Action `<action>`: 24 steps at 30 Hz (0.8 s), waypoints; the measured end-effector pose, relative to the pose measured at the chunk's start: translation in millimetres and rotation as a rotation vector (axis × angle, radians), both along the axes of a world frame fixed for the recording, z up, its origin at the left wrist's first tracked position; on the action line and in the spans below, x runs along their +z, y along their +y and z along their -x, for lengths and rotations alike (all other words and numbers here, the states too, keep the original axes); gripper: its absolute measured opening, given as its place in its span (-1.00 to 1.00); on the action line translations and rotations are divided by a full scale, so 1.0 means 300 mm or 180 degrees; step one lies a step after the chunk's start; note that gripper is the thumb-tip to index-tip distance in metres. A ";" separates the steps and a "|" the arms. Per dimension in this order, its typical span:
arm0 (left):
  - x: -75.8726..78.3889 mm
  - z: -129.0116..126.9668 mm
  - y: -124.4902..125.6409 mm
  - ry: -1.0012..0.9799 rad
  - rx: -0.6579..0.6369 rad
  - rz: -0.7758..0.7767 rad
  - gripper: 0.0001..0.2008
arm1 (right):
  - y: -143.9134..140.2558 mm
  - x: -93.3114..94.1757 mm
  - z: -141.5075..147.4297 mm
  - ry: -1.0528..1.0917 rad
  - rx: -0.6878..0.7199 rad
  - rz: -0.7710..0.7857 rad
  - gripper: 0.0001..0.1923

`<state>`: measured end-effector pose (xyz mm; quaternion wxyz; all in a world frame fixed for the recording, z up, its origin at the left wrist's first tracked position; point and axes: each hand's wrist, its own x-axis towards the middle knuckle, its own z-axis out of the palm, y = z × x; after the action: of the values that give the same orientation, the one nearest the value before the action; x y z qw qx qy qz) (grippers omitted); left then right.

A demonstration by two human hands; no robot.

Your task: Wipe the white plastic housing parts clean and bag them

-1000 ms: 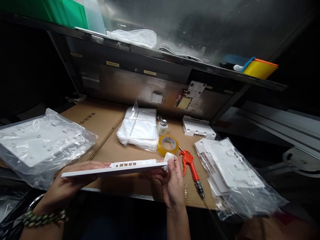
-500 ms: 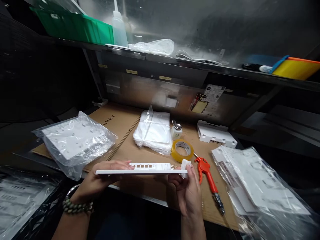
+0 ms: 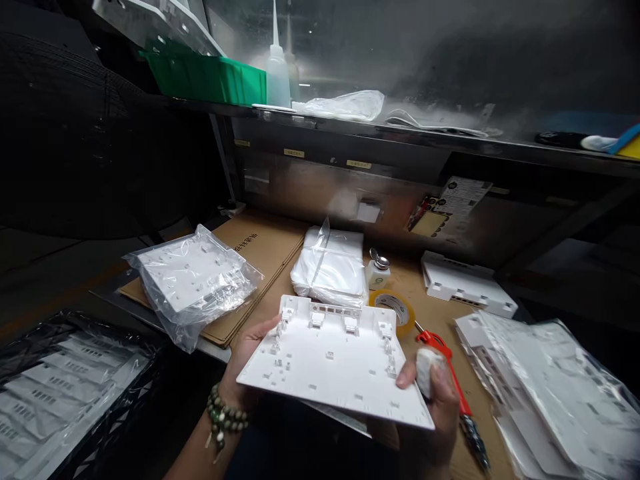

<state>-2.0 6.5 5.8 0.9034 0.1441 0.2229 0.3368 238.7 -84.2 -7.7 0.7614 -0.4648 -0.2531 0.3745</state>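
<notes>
A white plastic housing cover is held over the bench's front edge, its inner side with clips and small slots facing me. My left hand is closed on its left edge; a bead bracelet is on that wrist. My right hand grips a small white wad, perhaps cloth or tissue, and touches the cover's right side with a fingertip. Just beyond that hand lies a red air blow gun. Behind the cover are a yellow tape roll and a stack of clear plastic bags.
Bagged white covers lie at left and right. A pump bottle and white housing stand at the back. A black-lined crate holds several parts. A shelf carries a green bin and squeeze bottle.
The cover has tilted from nearly edge-on to showing its inner face. My right hand with the wad has shifted right and lower, and the head view has turned left.
</notes>
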 end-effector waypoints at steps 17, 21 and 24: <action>0.192 -0.147 -0.021 -0.0634 0.0475 -0.0452 -0.40 | -0.048 0.130 0.311 -0.3226 0.0538 -0.1007 -0.77; 0.188 -0.131 -0.014 -0.0606 0.0531 -0.0427 -0.40 | -0.032 0.128 0.289 -0.3574 0.0490 -0.0895 -0.79; 0.191 -0.130 -0.012 -0.0624 0.0641 -0.0388 -0.39 | -0.031 0.137 0.286 -0.3570 0.0421 -0.0870 -0.80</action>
<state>36.9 2.9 63.2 0.8721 0.1421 0.1260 0.4510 152.9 -93.5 33.4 0.5390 -0.4729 -0.6922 0.0817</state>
